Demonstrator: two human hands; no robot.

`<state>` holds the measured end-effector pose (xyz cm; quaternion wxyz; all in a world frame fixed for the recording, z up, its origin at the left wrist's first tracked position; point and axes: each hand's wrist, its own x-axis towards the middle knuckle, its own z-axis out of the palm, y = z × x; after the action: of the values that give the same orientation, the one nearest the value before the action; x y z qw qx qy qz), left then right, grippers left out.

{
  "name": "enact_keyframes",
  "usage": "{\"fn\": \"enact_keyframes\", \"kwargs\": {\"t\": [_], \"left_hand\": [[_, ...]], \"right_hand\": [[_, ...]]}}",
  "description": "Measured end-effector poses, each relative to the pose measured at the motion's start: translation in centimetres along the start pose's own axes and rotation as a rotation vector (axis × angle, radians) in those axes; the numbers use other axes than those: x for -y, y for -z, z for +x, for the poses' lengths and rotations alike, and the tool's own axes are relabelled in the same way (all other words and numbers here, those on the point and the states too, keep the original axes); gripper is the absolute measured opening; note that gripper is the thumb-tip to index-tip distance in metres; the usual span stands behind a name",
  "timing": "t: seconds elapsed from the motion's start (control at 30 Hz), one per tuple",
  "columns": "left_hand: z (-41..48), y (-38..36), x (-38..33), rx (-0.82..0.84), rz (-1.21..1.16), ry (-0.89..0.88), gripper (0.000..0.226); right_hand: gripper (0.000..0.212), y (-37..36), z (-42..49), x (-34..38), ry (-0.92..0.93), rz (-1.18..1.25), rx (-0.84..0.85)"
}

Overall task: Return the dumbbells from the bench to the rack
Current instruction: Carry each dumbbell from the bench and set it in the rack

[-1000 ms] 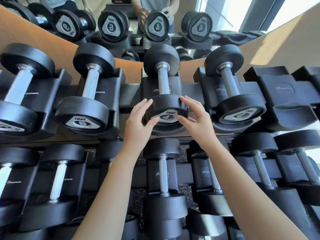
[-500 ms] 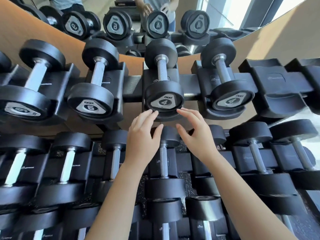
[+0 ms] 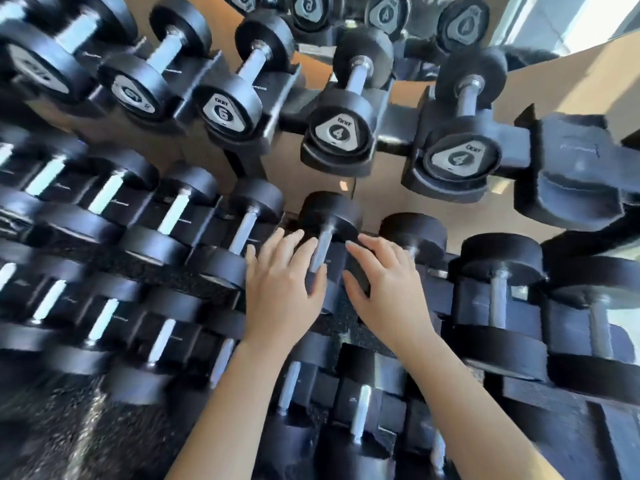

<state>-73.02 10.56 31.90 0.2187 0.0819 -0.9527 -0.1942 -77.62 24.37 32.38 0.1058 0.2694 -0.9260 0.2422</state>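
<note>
Left hand (image 3: pixel 282 292) and right hand (image 3: pixel 388 292) both spread, fingers loose, gripping nothing — hung palms-down over a middle-row dumbbell (image 3: pixel 329 216) on the rack (image 3: pixel 575 174). Contact with it unclear through blur. Forearms reached forward from below. Two "4" dumbbells (image 3: pixel 337 133) seated in top-row cradles above.

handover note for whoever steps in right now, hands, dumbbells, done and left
Left hand: open, empty, in front of the middle-row dumbbell.
Right hand: open, empty, just right of that handle.
Two 4 dumbbells sit in top-row cradles beside the 6 dumbbell.
Done: nothing in hand.
Left: one top cradle on the right looks empty; the bench is out of view, so check it.
</note>
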Motion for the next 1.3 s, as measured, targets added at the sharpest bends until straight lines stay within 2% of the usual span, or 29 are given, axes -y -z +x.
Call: {"fn": "enact_keyframes", "kwargs": {"t": [0.27, 0.77, 0.97, 1.3], "left_hand": [[-10.1, 3.0, -0.9, -0.035, 0.136, 0.166, 0.032], [-29.7, 9.7, 0.8, -0.163, 0.279, 0.579, 0.033], [-42.3, 13.7, -1.1, -0.27, 0.356, 0.767, 0.033], [-65.6, 20.3, -7.9, -0.41, 0.471, 1.08, 0.035]], "right_hand": [[0.035, -0.5, -6.9, 2.8, 0.163, 0.054, 0.103], [0.034, -3.1, -19.3, 14.7, 0.604, 0.225, 0.3], [0.035, -2.2, -28.8, 20.2, 0.762, 0.292, 0.388], [0.038, 1.1, -50.0, 28.9, 0.985, 0.423, 0.577]]}}
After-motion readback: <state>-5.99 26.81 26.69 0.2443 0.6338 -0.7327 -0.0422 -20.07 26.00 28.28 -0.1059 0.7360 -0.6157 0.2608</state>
